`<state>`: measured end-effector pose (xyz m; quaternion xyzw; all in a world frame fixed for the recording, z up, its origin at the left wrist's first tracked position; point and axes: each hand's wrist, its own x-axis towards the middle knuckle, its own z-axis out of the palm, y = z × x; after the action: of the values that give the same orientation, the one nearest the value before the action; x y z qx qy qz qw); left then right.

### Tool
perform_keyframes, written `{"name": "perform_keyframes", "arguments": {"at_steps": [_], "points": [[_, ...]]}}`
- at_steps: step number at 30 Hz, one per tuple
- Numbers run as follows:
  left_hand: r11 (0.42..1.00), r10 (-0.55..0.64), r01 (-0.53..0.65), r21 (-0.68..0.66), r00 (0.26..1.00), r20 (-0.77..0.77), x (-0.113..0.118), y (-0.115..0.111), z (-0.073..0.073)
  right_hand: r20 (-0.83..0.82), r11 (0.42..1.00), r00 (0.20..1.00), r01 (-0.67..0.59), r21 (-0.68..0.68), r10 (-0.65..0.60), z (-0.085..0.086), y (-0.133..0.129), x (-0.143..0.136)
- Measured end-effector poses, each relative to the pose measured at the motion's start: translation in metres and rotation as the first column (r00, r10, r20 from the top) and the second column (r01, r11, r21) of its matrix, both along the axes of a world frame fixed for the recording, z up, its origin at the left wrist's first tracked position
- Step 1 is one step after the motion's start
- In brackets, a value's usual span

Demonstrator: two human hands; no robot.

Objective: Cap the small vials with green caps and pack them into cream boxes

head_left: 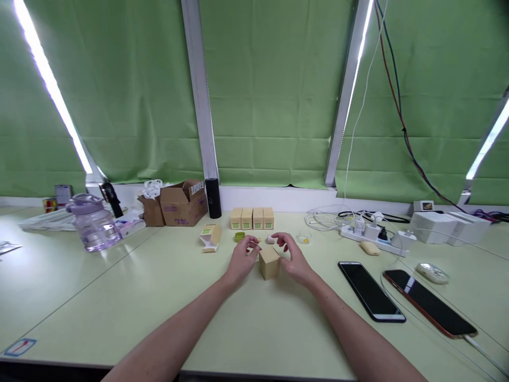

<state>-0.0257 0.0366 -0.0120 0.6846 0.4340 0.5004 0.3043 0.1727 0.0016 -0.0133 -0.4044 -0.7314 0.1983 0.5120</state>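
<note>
A small brown cardboard box stands upright on the table between my two hands. My left hand has its fingers bent together at the box's upper left edge. On the other side, my right hand holds its thumb close to the box's right side, with the index finger arched apart above. Just beyond lie a round green container and a small pale pinkish object. A tiny yellowish item lies between them, too small to name. An opened cardboard box lies on its side to the left.
Several matching small boxes stand in a row behind. Clear plastic with yellow bits lies right of them. Two phones, a power strip and cables are at right. A purple bottle, carton and black cylinder stand left.
</note>
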Motion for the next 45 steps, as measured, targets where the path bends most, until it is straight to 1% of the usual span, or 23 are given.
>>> {"name": "perform_keyframes", "arguments": {"at_steps": [1,3,5,6,7,9,13,16,18,21,23,26,28,34,36,37,39,40,43,45], "points": [[1.0,-0.006,0.006,-0.006,1.0,0.004,0.0,-0.001,0.0,0.027,1.0,0.999,0.021,-0.021,-0.021,-0.002,0.001,-0.001],[0.999,-0.025,0.025,-0.04,1.0,0.009,-0.001,-0.002,0.001,0.076,0.988,0.988,0.138,-0.065,-0.133,-0.008,0.005,-0.001],[0.996,-0.026,0.027,-0.082,1.0,0.004,-0.002,-0.003,0.003,0.108,0.953,0.957,0.282,-0.112,-0.27,-0.015,0.009,0.0],[0.995,-0.015,0.015,-0.095,1.0,0.001,-0.003,-0.004,0.003,0.125,0.934,0.941,0.329,-0.138,-0.313,-0.017,0.011,0.001],[0.995,-0.001,0.0,-0.1,1.0,-0.003,-0.003,-0.004,0.004,0.148,0.92,0.931,0.357,-0.165,-0.334,-0.019,0.013,0.002],[0.996,0.021,-0.022,-0.086,1.0,-0.012,-0.003,-0.005,0.005,0.204,0.902,0.922,0.37,-0.221,-0.328,-0.02,0.013,0.003],[1.0,0.024,-0.025,-0.02,0.999,-0.048,-0.002,-0.005,0.003,0.322,0.895,0.912,0.347,-0.282,-0.252,-0.017,0.01,0.001],[0.999,0.037,-0.036,0.009,0.996,-0.082,-0.001,-0.004,0.001,0.32,0.905,0.922,0.314,-0.289,-0.217,-0.016,0.009,0.0],[0.999,0.044,-0.043,0.012,0.994,-0.101,-0.001,-0.003,0.001,0.259,0.921,0.954,0.233,-0.312,-0.154,-0.016,0.009,0.002],[0.998,0.058,-0.058,0.01,0.992,-0.112,-0.002,-0.003,0.002,0.144,0.948,0.989,0.043,-0.316,0.004,-0.017,0.01,0.005],[0.998,0.065,-0.066,0.002,0.992,-0.107,-0.003,-0.003,0.003,0.096,0.957,0.994,-0.014,-0.289,0.044,-0.016,0.01,0.004],[0.998,0.067,-0.069,-0.009,0.993,-0.093,-0.004,-0.002,0.003,0.043,0.968,0.999,0.02,-0.25,-0.009,-0.013,0.011,0.002],[0.998,0.063,-0.064,-0.009,0.994,-0.087,-0.004,-0.002,0.002,0.036,0.971,0.999,0.047,-0.233,-0.039,-0.008,0.011,0.002],[0.998,0.057,-0.058,-0.014,0.996,-0.063,-0.004,0.0,0.0,0.143,0.961,0.99,0.039,-0.272,0.0,0.004,0.015,0.005],[0.998,0.06,-0.061,-0.015,0.996,-0.066,-0.004,0.001,-0.001,0.175,0.962,0.985,0.054,-0.268,-0.007,0.009,0.024,0.01],[0.998,0.061,-0.062,-0.015,0.996,-0.067,-0.005,0.002,-0.001,0.197,0.96,0.98,0.081,-0.268,-0.027,0.012,0.03,0.013],[0.998,0.062,-0.063,-0.018,0.996,-0.07,-0.006,0.002,-0.002,0.26,0.944,0.955,0.208,-0.257,-0.139,0.02,0.048,0.022],[0.998,0.062,-0.064,-0.02,0.996,-0.07,-0.006,0.003,-0.003,0.267,0.935,0.946,0.251,-0.25,-0.183,0.025,0.059,0.028],[0.997,0.067,-0.069,-0.022,0.995,-0.068,-0.005,0.002,-0.004,0.282,0.899,0.914,0.363,-0.245,-0.292,0.036,0.094,0.042],[0.997,0.076,-0.077,-0.02,0.995,-0.066,-0.004,0.002,-0.005,0.292,0.868,0.89,0.425,-0.255,-0.35,0.039,0.118,0.048]]}}
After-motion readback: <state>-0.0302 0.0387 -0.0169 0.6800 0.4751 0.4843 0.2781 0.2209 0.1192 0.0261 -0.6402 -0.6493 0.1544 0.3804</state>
